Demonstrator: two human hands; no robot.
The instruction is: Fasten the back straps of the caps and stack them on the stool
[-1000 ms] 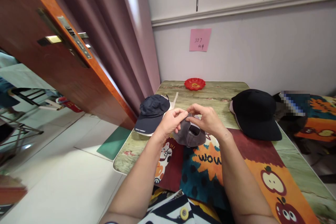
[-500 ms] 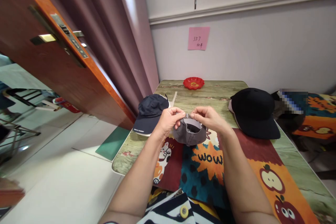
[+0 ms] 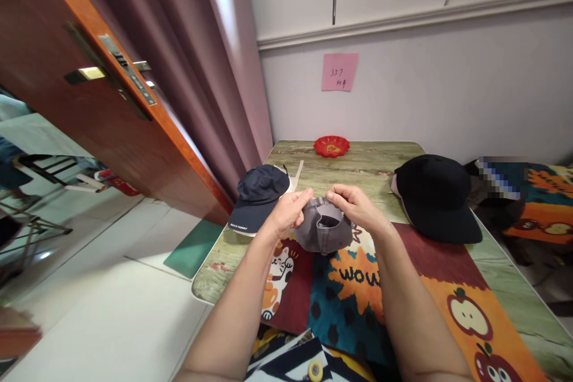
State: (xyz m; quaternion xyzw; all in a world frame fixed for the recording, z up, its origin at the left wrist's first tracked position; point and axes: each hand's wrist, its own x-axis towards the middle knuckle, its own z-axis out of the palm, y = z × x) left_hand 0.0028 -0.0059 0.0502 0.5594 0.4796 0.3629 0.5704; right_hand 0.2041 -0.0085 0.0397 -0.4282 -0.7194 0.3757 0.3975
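A grey cap (image 3: 323, 237) is held over the patterned mat, its back opening and strap facing me. My left hand (image 3: 290, 211) pinches the left side of the cap's strap. On the other side, my right hand (image 3: 353, 203) grips the strap close to its metal buckle (image 3: 319, 201). Both hands have thumb and fingers pressed together. A dark navy cap (image 3: 259, 194) rests on the table to the left, and a black cap (image 3: 436, 197) sits to the right.
A red scalloped dish (image 3: 332, 146) stands at the back of the wooden table (image 3: 286, 152). The colourful mat (image 3: 358, 286) covers the near part. An open door (image 3: 111, 125) and a curtain are at the left; a pink note hangs on the wall.
More of the strap and buckle now shows between my hands, and my left fingers have shifted slightly left and up. The whole view has tilted a little.
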